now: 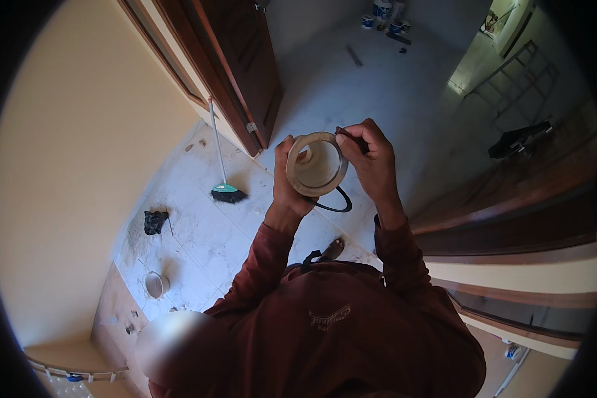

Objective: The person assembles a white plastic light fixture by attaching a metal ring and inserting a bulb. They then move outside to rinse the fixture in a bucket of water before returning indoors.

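Note:
My left hand (pixel 287 179) is wrapped round the side of a hollow, off-white cylinder (pixel 317 136) with a thick rim. Its open end faces up toward me, and a smaller pale round part shows inside. From below it a black loop (pixel 341 203) curves out to the right; whether this is a cable or a strap I cannot tell. At the rim's upper right, my right hand (pixel 373 156) is closed with thumb and fingers pinching a small dark piece (pixel 341 131). That piece lies against or very near the rim, and its kind is unclear.
A broom (pixel 227 192) leans by the open wooden door (pixel 245 66). Left on the tiled floor are a black plastic bag (pixel 155 222) and a pale round container (pixel 156 285). Paint buckets (pixel 382 9) stand far back, a ladder (pixel 517 83) at the right. My foot (pixel 335 248) shows below.

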Demonstrator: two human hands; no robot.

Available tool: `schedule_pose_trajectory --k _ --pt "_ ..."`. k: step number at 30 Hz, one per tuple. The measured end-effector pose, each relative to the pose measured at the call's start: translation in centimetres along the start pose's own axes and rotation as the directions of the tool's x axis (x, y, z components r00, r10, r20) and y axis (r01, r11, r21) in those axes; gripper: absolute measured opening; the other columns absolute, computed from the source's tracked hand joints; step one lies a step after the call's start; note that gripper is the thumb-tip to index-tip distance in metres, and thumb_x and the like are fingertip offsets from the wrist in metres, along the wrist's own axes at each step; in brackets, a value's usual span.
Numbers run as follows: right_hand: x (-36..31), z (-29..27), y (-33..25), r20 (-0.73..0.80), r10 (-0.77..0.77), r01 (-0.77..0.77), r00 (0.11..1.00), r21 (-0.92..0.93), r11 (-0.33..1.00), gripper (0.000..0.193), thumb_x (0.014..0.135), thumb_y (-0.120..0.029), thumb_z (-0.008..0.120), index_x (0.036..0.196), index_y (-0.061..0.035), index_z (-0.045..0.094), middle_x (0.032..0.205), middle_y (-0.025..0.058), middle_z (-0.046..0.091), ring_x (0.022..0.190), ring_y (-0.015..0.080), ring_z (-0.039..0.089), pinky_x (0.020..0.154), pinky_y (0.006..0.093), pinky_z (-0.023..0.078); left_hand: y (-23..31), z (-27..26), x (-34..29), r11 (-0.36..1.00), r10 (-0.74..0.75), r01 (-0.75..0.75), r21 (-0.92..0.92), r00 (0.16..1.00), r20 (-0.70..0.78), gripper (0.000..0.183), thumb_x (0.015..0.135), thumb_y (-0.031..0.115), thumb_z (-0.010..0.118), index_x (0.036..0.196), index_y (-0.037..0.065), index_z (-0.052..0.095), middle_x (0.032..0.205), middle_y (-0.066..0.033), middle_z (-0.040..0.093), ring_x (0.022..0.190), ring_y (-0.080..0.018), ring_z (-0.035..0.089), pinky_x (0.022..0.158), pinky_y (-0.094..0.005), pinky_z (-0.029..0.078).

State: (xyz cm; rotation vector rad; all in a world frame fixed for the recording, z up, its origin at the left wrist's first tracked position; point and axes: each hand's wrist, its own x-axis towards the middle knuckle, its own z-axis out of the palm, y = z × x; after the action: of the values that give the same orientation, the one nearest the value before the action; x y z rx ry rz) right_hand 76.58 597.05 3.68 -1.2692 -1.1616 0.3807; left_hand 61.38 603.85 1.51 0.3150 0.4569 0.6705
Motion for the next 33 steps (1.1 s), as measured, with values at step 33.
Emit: schedule_pose_trajectory --k 33 --pt "47.7 -16.6 24.9 -0.568 -0.222 0.05 0.792 -0.302 0.952 0.012 0.099 -0.003 0.07 0.11 -0.0005 0.067 0.098 0.0046 0.064 0.085 0.0093 0.062 0.074 0.0263 0.052 4.7 23.6 62.1 0.956 -0.276 0.294 -0.012 0.91 0.31 0.051 0.102 0.06 0.052 0.119 0.014 0.066 0.115 -0.0036 0.07 0.104 -0.02 0.069 0.091 -0.0371 0.058"
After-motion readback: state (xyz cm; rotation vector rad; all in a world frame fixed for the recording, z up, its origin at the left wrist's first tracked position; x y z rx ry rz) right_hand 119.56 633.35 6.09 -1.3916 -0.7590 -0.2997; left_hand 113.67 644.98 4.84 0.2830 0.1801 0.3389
